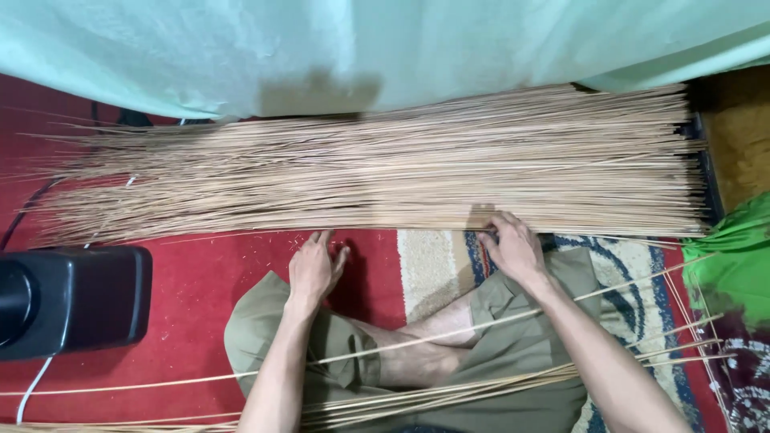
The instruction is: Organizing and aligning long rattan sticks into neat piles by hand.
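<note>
Underneath, red carpet (200, 289), patterned rug (634, 281), green curtain (321, 40)

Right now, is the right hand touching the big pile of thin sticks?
Touching. The head view shows the right hand with its fingertips pressed onto the near edge of the stick pile, no gap visible. The left hand rests just short of it.

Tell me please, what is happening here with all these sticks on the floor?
A person sits cross-legged on a red carpet, facing a wide pile of thin sticks. The right hand touches the pile's near edge; the left hand rests on the carpet just before it. A few loose sticks lie across the lap. A black device sits to the left.
</note>
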